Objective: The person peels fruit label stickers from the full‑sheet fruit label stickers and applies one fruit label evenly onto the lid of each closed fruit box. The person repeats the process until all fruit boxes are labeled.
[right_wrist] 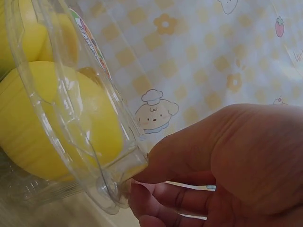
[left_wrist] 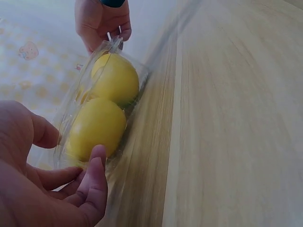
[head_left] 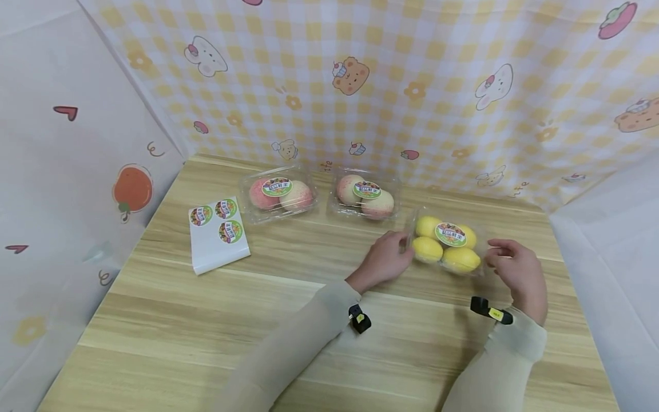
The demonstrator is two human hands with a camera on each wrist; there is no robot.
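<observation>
A clear plastic clamshell box (head_left: 447, 247) holding several yellow lemons (head_left: 461, 260) is at the right of the table. On its lid sits a round fruit label (head_left: 451, 234). My left hand (head_left: 388, 256) grips the box's left end; in the left wrist view the thumb lies at the rim and the fingers curl at the end wall. At the opposite end, my right hand (head_left: 517, 272) pinches the plastic tab (right_wrist: 125, 170) between thumb and forefinger, as the right wrist view shows. The lid looks closed. Whether the box's underside touches the table is hard to tell.
Two clear boxes of pink-and-cream peaches, one at left (head_left: 280, 194) and one at centre (head_left: 364, 194), stand along the back, each labelled. A white sheet (head_left: 218, 252) with three round stickers lies at the left. A patterned curtain (head_left: 309, 74) hangs behind the wooden table (head_left: 170, 320).
</observation>
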